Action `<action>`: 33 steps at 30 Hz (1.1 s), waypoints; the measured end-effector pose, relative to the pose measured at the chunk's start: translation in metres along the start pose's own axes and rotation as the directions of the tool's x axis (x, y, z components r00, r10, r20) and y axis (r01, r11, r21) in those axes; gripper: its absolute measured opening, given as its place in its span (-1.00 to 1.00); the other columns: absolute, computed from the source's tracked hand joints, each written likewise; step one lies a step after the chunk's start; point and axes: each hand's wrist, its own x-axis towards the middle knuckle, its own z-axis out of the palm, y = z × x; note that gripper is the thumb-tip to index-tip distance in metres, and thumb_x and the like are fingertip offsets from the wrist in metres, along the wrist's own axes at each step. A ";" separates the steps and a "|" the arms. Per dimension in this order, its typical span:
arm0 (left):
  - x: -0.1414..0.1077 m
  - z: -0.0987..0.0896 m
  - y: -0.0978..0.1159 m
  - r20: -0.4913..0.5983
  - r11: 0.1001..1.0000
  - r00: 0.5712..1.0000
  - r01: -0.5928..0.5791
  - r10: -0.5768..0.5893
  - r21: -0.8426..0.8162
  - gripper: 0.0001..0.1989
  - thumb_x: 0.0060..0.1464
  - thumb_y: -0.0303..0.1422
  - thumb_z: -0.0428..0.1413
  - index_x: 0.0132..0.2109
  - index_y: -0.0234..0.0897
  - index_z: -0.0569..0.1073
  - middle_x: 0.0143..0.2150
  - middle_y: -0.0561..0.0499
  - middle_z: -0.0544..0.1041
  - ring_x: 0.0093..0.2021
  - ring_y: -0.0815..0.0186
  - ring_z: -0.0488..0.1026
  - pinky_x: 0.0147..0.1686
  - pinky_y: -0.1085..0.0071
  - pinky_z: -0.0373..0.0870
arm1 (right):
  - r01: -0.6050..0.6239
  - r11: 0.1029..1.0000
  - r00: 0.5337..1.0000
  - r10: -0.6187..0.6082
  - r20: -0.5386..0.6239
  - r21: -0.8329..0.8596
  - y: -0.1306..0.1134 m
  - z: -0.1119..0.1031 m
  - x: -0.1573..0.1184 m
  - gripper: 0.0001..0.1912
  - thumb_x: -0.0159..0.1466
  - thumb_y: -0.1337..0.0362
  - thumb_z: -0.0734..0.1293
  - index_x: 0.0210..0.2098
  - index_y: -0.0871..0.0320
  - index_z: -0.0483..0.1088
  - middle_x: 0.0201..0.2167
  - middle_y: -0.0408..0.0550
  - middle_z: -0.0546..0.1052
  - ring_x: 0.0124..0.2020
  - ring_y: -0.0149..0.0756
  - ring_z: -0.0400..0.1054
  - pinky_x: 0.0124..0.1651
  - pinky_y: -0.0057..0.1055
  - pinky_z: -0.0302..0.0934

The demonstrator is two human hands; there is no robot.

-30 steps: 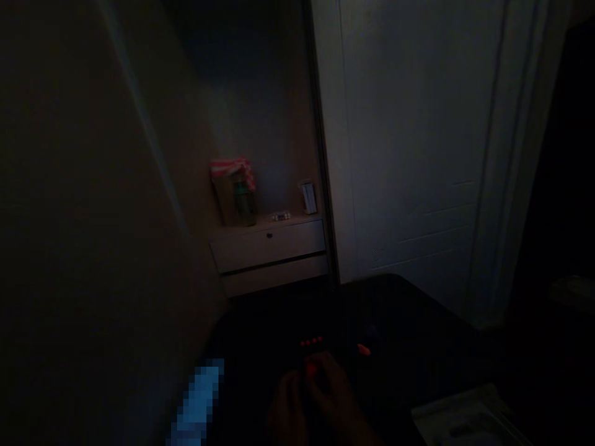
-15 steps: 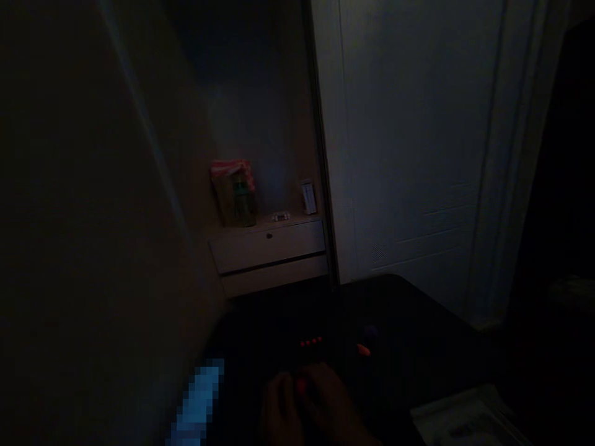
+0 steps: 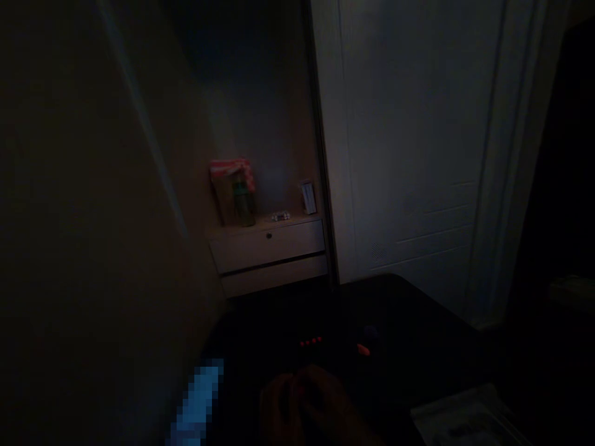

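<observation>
The scene is very dark. My left hand (image 3: 279,406) and my right hand (image 3: 328,399) are close together over the near part of the dark table (image 3: 404,310), their fingers bent inward. A dim reddish thing (image 3: 300,390) shows faintly between the fingertips, too dark to name. Beyond my hands, several small red balls (image 3: 311,341) lie in a short row. An orange piece (image 3: 363,350) sits to the right, with a dark purple lump (image 3: 370,333) just behind it.
A pale packet (image 3: 465,418) lies at the near right. A blurred bright blue patch (image 3: 199,396) is at the left. Behind the table stand drawers (image 3: 272,251) holding a green bottle (image 3: 244,204) and a red-topped bag (image 3: 223,186), beside a white door (image 3: 404,136).
My fingers have drawn closer around the red thing, which now shows less and looks dimmer. The row of red balls and the orange piece have not moved.
</observation>
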 end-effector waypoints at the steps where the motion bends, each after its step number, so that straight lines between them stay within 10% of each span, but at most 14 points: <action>1: 0.000 0.000 0.000 0.002 1.000 1.000 -0.001 0.001 0.001 -0.47 0.10 0.19 0.07 -0.27 -0.18 0.60 -0.25 -0.12 0.65 -0.20 0.13 0.59 -0.15 0.19 0.57 | -0.010 1.000 1.000 0.010 0.012 -0.007 0.002 0.001 0.000 -0.74 0.18 0.43 0.33 -0.15 0.09 0.51 -0.18 -0.09 0.61 -0.18 -0.26 0.49 -0.11 -0.43 0.31; 16: -0.003 0.005 -0.006 0.220 0.994 0.970 0.110 -0.104 -0.018 -0.52 0.18 0.10 0.03 -0.10 -0.13 0.64 -0.08 -0.09 0.69 -0.06 0.12 0.63 -0.01 0.17 0.57 | 0.014 0.999 0.998 -0.012 -0.063 0.034 -0.001 0.000 0.002 -0.73 0.21 0.42 0.31 -0.13 0.09 0.53 -0.15 -0.03 0.60 -0.12 -0.22 0.48 -0.02 -0.36 0.33; 25: -0.008 0.006 -0.027 0.272 0.997 0.962 0.003 -0.023 0.074 -0.63 0.21 -0.11 0.05 0.06 -0.04 0.59 0.09 0.00 0.63 0.05 0.15 0.60 0.04 0.20 0.56 | -0.066 0.973 0.989 0.093 -0.112 0.221 -0.003 -0.002 0.004 -0.69 0.38 0.02 0.30 -0.19 0.12 0.55 -0.23 -0.05 0.64 -0.16 -0.17 0.53 -0.06 -0.34 0.34; 33: -0.006 0.006 -0.020 0.305 0.982 0.947 -0.141 0.098 0.124 -0.66 0.19 -0.24 0.08 0.06 -0.06 0.59 0.06 -0.01 0.65 0.01 0.16 0.62 0.01 0.23 0.56 | -0.069 0.957 0.982 0.115 -0.150 0.280 0.004 -0.002 0.007 -0.73 0.32 0.04 0.36 -0.26 0.14 0.50 -0.33 -0.10 0.59 -0.28 -0.25 0.47 -0.19 -0.40 0.31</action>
